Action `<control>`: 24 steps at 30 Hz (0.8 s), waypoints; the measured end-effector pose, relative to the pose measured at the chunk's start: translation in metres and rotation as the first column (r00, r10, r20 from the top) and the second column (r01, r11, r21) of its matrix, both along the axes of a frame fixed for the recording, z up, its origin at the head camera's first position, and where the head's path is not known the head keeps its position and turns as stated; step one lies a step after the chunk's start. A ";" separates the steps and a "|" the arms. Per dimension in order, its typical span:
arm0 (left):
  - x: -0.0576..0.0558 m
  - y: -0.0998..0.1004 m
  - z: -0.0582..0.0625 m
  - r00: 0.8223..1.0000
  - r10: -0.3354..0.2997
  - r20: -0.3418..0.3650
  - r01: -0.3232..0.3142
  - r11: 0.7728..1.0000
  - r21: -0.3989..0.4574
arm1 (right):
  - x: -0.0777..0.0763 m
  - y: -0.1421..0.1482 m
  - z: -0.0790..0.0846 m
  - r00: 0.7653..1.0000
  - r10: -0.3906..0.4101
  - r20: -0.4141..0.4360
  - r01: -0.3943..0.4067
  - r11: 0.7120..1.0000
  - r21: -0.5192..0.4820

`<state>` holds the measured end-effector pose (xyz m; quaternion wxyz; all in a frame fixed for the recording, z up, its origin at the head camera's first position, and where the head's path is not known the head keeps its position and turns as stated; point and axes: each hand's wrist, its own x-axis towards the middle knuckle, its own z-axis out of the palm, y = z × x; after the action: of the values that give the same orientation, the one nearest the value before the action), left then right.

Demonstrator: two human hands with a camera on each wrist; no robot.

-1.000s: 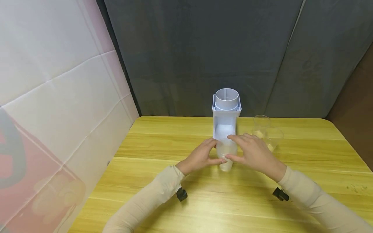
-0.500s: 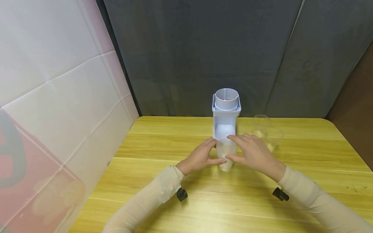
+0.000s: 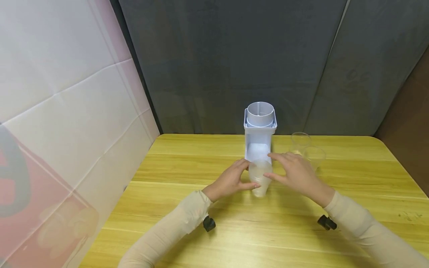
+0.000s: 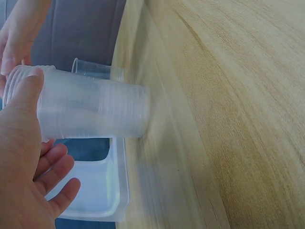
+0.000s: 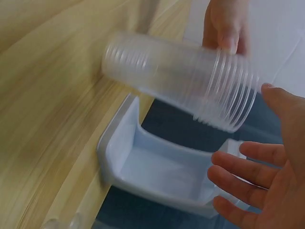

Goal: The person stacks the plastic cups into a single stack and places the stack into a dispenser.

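A nested stack of clear plastic cups stands upright on the table, in front of the pale plastic stand. My left hand holds the stack near its rims, thumb on the near side, as the left wrist view shows with the cups running down to the wood. My right hand is beside the rims on the other side. In the right wrist view its fingers are spread, apart from the stacked rims, with the thumb tip right by them.
Behind the stack stands the pale blue-white plastic stand with a round tube on top. Two loose clear cups stand to its right. A dark fabric wall rises behind the wooden table, and a white printed sheet at left.
My right hand has let go of the cup stack and shifted slightly right, its fingers opening away from the rims. The left hand and the stack have stayed in place.
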<state>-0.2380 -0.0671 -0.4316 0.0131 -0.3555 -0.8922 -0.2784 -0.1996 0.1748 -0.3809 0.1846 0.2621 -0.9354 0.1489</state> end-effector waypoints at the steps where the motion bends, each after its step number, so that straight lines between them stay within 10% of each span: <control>1: 0.000 0.000 0.000 1.000 0.001 0.003 -0.001 1.000 0.002 | -0.001 0.002 0.000 1.000 -0.010 0.003 0.010 1.000 0.000; 24: 0.000 -0.001 -0.001 1.000 0.021 0.015 -0.021 1.000 -0.015 | -0.019 0.047 -0.012 0.992 -0.129 0.012 0.129 0.991 -0.032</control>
<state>-0.2379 -0.0677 -0.4325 0.0066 -0.3442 -0.8979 -0.2743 -0.2188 0.2221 -0.3930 0.1932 0.1974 -0.9488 0.1532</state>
